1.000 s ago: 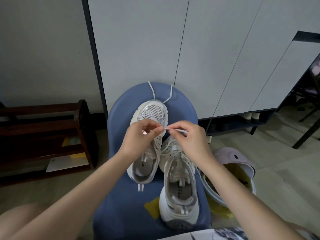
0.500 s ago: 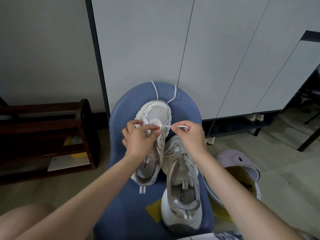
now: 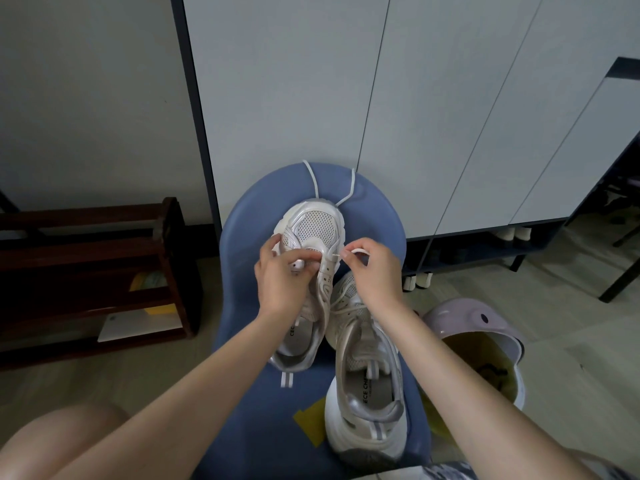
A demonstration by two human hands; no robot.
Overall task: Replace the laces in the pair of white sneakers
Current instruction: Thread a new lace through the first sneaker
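A: Logging from largest down. What is filling the background?

B: Pale grey cabinet doors are taking up the far wall, with a dark wooden rack standing low at the left. In front of the cabinet a blue chair is carrying both shoes.

A: And to the right of the chair?

B: A lilac bin is sitting on the floor just beside the seat, with yellow lining showing inside.

A: Position of the sneakers?

B: The left sneaker is lying on the seat with its toe pointing toward the cabinet. The right sneaker is lying beside it, nearer the camera, touching it along the side, with lacing showing across its tongue.

A: Hands?

B: The left hand is curling over the eyelet area of the left sneaker, thumb and fingers gripping the upper. The right hand is pinching a thin white lace between thumb and forefinger, just beside the eyelets on that shoe's right side; a short loop is sticking up above the fingers.

A: Anything smaller?

B: Two white lace ends are trailing from under the toe over the chair's far edge. A yellow tape patch is sticking to the seat near the right sneaker's heel.
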